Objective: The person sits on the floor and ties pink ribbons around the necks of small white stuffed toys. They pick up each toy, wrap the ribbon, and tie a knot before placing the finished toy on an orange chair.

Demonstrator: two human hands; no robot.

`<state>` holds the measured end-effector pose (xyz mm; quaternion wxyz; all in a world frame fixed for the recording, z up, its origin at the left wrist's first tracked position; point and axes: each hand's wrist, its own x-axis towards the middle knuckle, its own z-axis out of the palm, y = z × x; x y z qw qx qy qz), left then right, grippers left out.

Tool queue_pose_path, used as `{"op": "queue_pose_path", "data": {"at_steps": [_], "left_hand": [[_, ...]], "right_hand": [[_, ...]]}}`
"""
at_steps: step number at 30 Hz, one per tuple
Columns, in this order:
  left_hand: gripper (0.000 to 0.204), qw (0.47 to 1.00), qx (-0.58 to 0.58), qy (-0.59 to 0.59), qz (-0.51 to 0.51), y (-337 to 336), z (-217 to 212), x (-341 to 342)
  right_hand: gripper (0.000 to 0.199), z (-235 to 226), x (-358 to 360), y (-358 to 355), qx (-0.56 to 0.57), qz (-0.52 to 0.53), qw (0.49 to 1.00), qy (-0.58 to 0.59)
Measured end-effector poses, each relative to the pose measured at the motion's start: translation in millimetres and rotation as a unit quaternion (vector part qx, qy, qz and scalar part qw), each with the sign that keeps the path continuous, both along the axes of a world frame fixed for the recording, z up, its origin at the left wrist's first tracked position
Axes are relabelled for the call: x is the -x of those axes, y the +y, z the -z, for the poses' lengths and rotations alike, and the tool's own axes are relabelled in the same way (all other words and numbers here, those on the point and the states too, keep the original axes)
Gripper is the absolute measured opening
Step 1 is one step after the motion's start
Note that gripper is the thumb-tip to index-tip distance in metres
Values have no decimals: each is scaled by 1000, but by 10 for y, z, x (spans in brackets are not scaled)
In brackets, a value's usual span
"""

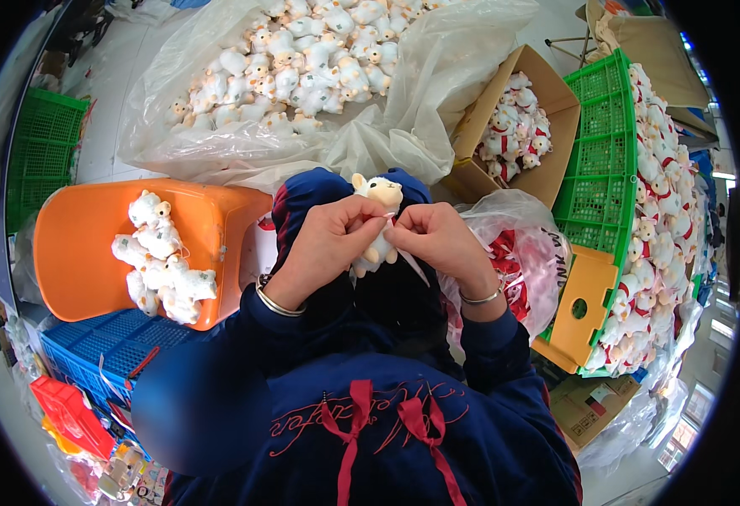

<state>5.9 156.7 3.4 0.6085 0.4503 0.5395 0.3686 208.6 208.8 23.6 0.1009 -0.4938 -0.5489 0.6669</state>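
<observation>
A small white plush animal (379, 192) with a cream muzzle and rounded ears rests upright over my lap, facing up. At its neck my left hand (333, 242) is closed in a pinch, fingertips against the toy's chest. My right hand (442, 242) pinches at the same spot from the other side, the two sets of fingertips almost meeting. Between them a bit of thin ribbon (416, 266) shows pinkish at the neck, and a pale end hangs below my right hand. The fingers cover most of the ribbon and the toy's middle.
An orange tub (75, 249) at left holds several plain plush toys. Ahead, a large clear plastic sheet (420, 101) carries a heap of them. At right stand a bag of red pieces (511, 270), a cardboard box (468, 143) and a green crate (593, 160) with red-trimmed toys.
</observation>
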Motion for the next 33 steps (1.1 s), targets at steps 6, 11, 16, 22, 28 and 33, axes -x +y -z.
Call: {"op": "queue_pose_path", "data": {"at_steps": [6,11,16,22,28,33], "left_hand": [[14,1000,-9,-4,-4,-5,31,-2],[15,1000,-14,-4,1,1,46,-3],[14,1000,-14,-6,-9,0,-6,-18],[14,1000,-25,-6,-6,-2,17,-15],[14,1000,-18,-8,-4,-7,42,-8],[16,1000,-13,-7,-12,-7,1,-13]], "right_hand": [[12,86,-153,-13,35,-11,991,125],[12,165,-127,-81,35,78,974,211],[16,192,-108,-99,90,104,955,262],[23,141,-25,-148,-8,121,969,213],[19,49,35,-149,-130,88,982,109],[15,56,35,-122,-216,61,973,59]]}}
